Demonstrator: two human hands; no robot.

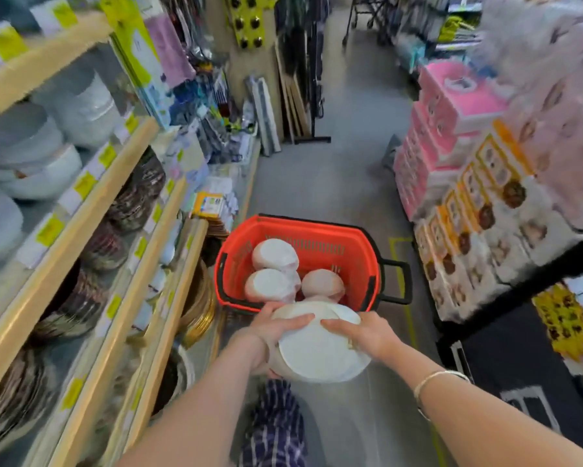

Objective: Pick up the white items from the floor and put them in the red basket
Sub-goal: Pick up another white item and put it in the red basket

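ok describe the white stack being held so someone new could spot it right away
Find the red basket on the aisle floor. Just at its near rim, a wrapped stack of white plates is gripped between the left hand and right hand. It is wider than the three white bundles inside and is the only one held.

There is a single view, taken from the person's head, looking forward and steeply down along a shop aisle. The lens is wide, so the shelves [91, 210] on the left and the stacked boxes [478, 183] on the right bow outward at the edges. Both forearms reach in from the bottom edge, and the hands [320, 332] sit low in the middle, close to the camera. The basket [300, 230] stands on the floor [344, 170] just beyond them, near the centre. Farther up the picture the aisle runs away from the camera, and its far end is blurred. With only one camera, no part of the scene is shared with another view.
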